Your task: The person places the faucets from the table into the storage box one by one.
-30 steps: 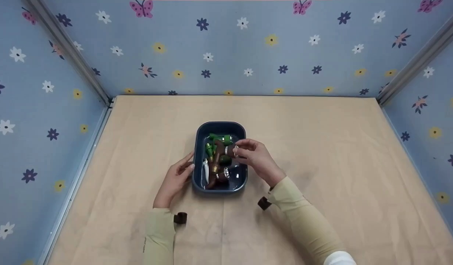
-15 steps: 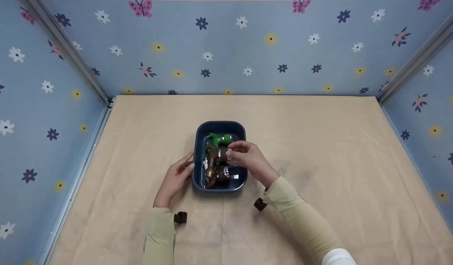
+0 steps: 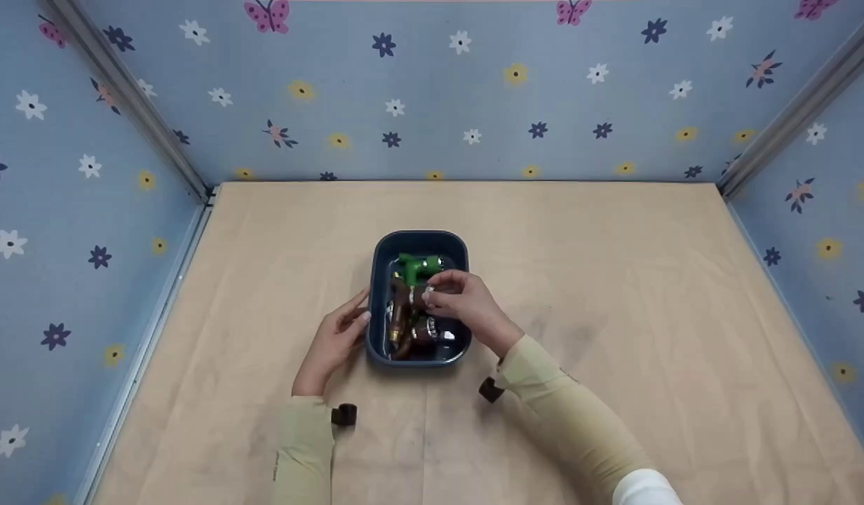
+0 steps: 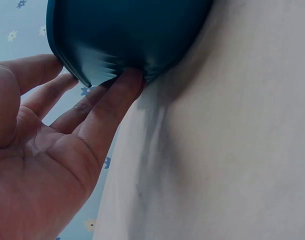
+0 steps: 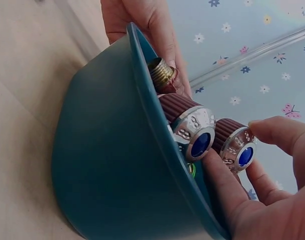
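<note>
In the head view, my right hand [image 3: 467, 303] pinches the ribbed knob of a brown tap [image 3: 398, 315] inside a dark blue bin [image 3: 425, 242]. Up close in the right wrist view, that tap's knob [image 5: 235, 142] has a silver rim and a blue centre. Beside it is a second brown tap [image 3: 423, 331], lying in the bin's near end. A green tap [image 3: 416, 266] lies at the far end. My left hand [image 3: 335, 344] touches the bin's left side with fingers extended; its fingertips meet the teal-looking wall [image 4: 127, 40] in the left wrist view.
The bin stands on a beige-covered table [image 3: 586, 245]. Blue flower-patterned panels [image 3: 432, 91] enclose the back and both sides. A small black device [image 3: 344, 415] sits at the left wrist and another black device [image 3: 491, 389] at the right.
My right hand has moved left and slightly down in the head view, bringing the brown tap lower into the bin beside the other one. The left hand has stayed at the bin's side.
</note>
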A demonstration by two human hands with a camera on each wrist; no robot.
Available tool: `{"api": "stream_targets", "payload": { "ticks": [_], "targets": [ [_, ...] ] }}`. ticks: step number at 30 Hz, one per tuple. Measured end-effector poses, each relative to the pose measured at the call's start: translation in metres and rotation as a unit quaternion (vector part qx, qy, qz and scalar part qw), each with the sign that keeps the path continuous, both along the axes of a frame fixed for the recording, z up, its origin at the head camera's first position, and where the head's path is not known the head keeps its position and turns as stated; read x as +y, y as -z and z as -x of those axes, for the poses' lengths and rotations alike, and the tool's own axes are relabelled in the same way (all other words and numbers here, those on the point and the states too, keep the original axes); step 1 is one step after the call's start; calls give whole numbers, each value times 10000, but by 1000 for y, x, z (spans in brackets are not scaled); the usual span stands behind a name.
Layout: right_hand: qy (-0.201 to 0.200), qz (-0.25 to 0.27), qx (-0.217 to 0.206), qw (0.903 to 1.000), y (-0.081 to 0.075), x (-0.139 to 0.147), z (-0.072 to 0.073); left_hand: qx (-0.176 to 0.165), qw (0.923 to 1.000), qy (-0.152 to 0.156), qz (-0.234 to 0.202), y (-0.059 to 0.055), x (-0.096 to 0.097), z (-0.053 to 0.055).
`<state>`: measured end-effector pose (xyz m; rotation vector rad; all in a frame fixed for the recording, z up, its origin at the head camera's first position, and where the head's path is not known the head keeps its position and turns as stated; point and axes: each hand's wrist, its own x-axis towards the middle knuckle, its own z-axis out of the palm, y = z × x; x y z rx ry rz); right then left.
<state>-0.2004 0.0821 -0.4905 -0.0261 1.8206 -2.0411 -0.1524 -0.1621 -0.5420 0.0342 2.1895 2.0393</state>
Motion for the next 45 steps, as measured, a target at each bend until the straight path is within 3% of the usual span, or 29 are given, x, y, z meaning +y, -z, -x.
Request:
{"api": "stream_targets", "payload": {
  "ticks": [9,17,26,45],
  "targets": [
    [16,-120,-83,9999,1,-6,2,-111,9998,62,-181,-3,-1,0],
    [-164,-314,16,9994,4,-11,3,-118,9996,217,-133,-29,3,-8],
    [-613,-879,307,9938,3,-12,1,-18,9999,138,-91,-31,4,-10],
    [-765,-622,225,9949,9,-15,0,-88,9999,86,-36,-31,4,-10]
  ]
}}
